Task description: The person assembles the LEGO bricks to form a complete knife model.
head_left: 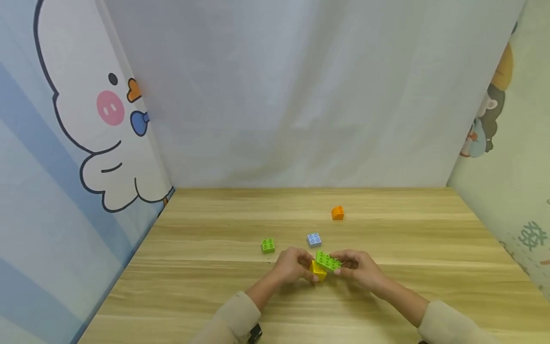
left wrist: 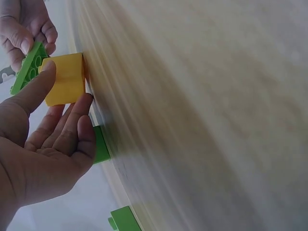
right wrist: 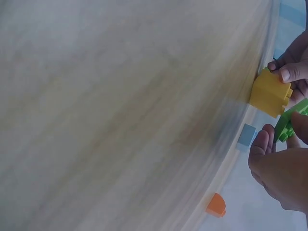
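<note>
My left hand (head_left: 293,265) grips a yellow building brick (head_left: 318,271) between thumb and fingers, low over the table. In the left wrist view the thumb lies along the yellow brick's (left wrist: 69,78) studded end, with fingertips under its lower side. My right hand (head_left: 360,268) pinches a long green brick (head_left: 328,261) with two rows of studs by its right end. Tilted, the long brick's near end overlaps the top of the yellow one in the head view. In the right wrist view the green brick (right wrist: 287,121) slants beside the yellow brick's (right wrist: 270,93) studs.
Beyond the hands, a light blue brick (head_left: 314,240) stands on the wooden table (head_left: 206,286). A small green brick (head_left: 268,246) is to its left. Farther back sits an orange brick with a rounded side (head_left: 337,213). A pale curtain (head_left: 301,95) hangs behind the table.
</note>
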Tool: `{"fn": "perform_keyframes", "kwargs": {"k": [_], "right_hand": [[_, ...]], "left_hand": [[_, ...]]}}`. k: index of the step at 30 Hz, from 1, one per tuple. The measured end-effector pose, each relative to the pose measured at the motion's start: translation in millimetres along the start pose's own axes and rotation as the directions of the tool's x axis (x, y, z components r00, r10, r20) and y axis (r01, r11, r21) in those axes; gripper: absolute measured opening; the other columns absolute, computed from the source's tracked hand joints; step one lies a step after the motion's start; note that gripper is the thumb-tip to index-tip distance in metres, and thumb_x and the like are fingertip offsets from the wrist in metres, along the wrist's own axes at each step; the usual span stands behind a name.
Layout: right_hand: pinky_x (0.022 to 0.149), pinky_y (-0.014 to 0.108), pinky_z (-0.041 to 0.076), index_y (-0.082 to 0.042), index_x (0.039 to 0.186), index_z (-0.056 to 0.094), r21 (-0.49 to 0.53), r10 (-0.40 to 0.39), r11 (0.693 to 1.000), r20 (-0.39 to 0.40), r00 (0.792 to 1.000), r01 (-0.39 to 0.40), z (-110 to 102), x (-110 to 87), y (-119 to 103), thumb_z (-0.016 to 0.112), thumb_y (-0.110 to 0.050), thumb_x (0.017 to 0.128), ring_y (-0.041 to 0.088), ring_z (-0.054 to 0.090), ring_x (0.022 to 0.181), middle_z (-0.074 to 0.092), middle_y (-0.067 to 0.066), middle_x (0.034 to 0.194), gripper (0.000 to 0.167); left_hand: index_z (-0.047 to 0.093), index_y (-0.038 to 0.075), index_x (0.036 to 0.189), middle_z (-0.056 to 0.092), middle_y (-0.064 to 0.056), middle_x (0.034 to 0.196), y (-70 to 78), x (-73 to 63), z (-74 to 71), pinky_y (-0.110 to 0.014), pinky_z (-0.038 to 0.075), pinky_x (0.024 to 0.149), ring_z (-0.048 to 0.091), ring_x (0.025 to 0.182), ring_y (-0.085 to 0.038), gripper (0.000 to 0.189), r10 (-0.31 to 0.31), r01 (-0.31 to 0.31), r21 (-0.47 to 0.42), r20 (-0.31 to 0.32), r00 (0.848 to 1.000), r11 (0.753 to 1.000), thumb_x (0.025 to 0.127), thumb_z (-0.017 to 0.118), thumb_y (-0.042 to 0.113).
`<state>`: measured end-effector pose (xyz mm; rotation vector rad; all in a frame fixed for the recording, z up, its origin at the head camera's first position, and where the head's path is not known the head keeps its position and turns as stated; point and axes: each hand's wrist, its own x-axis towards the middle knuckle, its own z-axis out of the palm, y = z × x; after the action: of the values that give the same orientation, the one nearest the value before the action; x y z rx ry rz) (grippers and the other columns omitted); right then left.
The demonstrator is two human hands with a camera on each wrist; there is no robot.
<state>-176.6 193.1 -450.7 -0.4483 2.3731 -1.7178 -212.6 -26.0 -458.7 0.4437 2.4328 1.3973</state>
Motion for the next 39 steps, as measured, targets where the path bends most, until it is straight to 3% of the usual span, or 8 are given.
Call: {"fn": "perform_keyframes", "kwargs": {"k": [7, 14, 20, 25, 29, 39], "right_hand": [[0.069, 0.024, 0.047, 0.008, 0.119, 0.056, -0.003, -0.004, 1.000, 0.033, 0.999, 0.004, 2, 6.5, 9, 0.065, -0.003, 0.084, 0.022, 0.053, 0.084, 0.060, 0.014, 0.103, 0.037], [0.070, 0.024, 0.048, 0.008, 0.119, 0.056, -0.002, -0.013, 1.000, 0.059, 0.998, 0.013, 6, 8.7, 11, 0.064, -0.006, 0.086, 0.022, 0.053, 0.085, 0.060, 0.016, 0.107, 0.037], [0.067, 0.024, 0.048, 0.006, 0.116, 0.058, -0.020, -0.003, 1.000, 0.031, 1.000, 0.003, 12, 11.7, 8, 0.067, -0.012, 0.086, 0.020, 0.055, 0.081, 0.062, 0.009, 0.096, 0.037], [0.064, 0.024, 0.045, 0.003, 0.112, 0.062, -0.103, -0.024, 0.994, 0.006, 1.000, 0.025, 14, 14.8, 8, 0.070, -0.014, 0.084, 0.019, 0.052, 0.077, 0.061, 0.006, 0.090, 0.034], [0.064, 0.025, 0.044, -0.001, 0.109, 0.065, -0.224, -0.076, 0.971, 0.016, 0.997, 0.078, 14, 18.6, 8, 0.071, -0.015, 0.082, 0.017, 0.050, 0.076, 0.059, 0.003, 0.089, 0.031], [0.061, 0.025, 0.046, 0.001, 0.108, 0.066, -0.330, -0.143, 0.928, 0.104, 0.984, 0.170, 8, 23.0, 4, 0.071, -0.012, 0.082, 0.014, 0.051, 0.072, 0.058, 0.002, 0.088, 0.029]], "left_hand": [[0.067, 0.003, 0.095, 0.066, 0.001, 0.084, -1.6, 2.3, 1.6, -0.032, 0.047, 0.081, 0.060, 0.079, -0.013, 0.036, -0.002, 0.002, 0.019, 0.013, 1.000, 1.000, 0.063, 0.084, 0.003], [0.067, 0.005, 0.093, 0.067, 0.002, 0.085, -4.9, 4.1, 2.5, -0.033, 0.047, 0.082, 0.060, 0.080, -0.013, 0.032, -0.005, 0.004, 0.011, 0.036, 0.999, 1.000, 0.065, 0.083, 0.003], [0.067, 0.006, 0.088, 0.066, 0.004, 0.079, -6.9, 6.4, 2.4, -0.033, 0.047, 0.078, 0.059, 0.076, -0.011, 0.028, 0.007, -0.008, 0.023, 0.043, 0.999, 1.000, 0.066, 0.083, 0.004], [0.067, 0.006, 0.089, 0.065, 0.004, 0.079, -7.6, 6.1, 2.2, -0.031, 0.048, 0.076, 0.058, 0.076, -0.011, 0.028, 0.010, -0.011, 0.022, 0.048, 0.999, 1.000, 0.066, 0.083, 0.004], [0.067, 0.007, 0.090, 0.064, 0.005, 0.081, -8.2, 5.7, 1.7, -0.030, 0.047, 0.076, 0.057, 0.077, -0.011, 0.030, 0.017, -0.019, 0.044, 0.050, 0.999, 0.999, 0.065, 0.084, 0.007], [0.066, 0.006, 0.100, 0.065, 0.003, 0.086, -8.5, 5.2, -2.4, -0.030, 0.048, 0.075, 0.059, 0.080, -0.011, 0.037, 0.044, -0.047, 0.030, 0.079, 0.996, 0.998, 0.067, 0.083, 0.009]]}}
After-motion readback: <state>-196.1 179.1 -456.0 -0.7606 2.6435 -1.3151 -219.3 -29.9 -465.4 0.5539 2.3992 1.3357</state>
